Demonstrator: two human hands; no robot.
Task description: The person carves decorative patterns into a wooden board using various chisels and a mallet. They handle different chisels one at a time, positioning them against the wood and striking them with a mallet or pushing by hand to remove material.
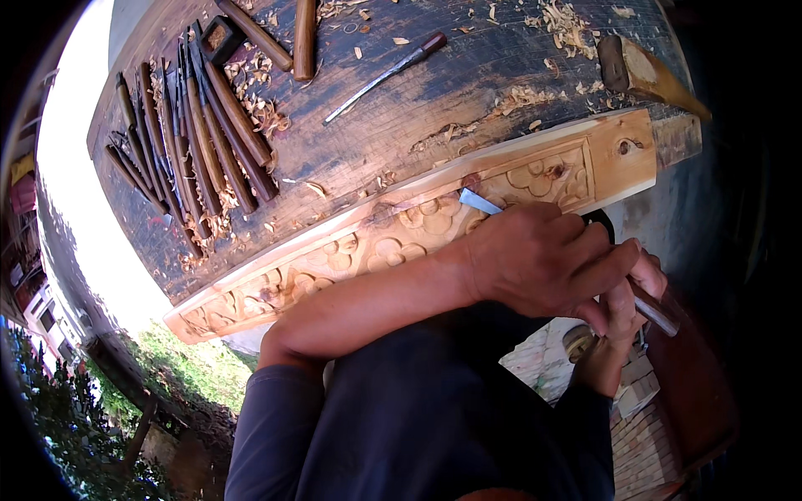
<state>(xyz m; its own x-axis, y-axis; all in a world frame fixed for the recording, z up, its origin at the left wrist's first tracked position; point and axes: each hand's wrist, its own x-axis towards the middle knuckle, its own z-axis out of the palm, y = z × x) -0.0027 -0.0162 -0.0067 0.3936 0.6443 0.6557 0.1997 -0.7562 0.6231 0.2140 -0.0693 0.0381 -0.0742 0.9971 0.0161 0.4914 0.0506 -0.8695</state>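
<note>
A wood chisel (479, 200) lies across a long carved board (622, 167), its flat steel blade pointing to the far left. My left hand (539, 257) is closed over the shank, back of the hand up, hiding the middle of the tool. Behind it my right hand (626, 305), partly covered by the left, grips the wooden handle, whose end sticks out at the lower right. Flower and leaf shapes in relief run along the board, inside a raised border. Near the blade tip the wood has a dark knot.
The dark, worn workbench (359, 163) carries scattered shavings. Several wooden-handled carving tools (196, 138) lie in a row at the left. A slim gouge (384, 79) rests at the back middle, and a wooden mallet (652, 75) at the back right. My dark-clothed legs are below the board.
</note>
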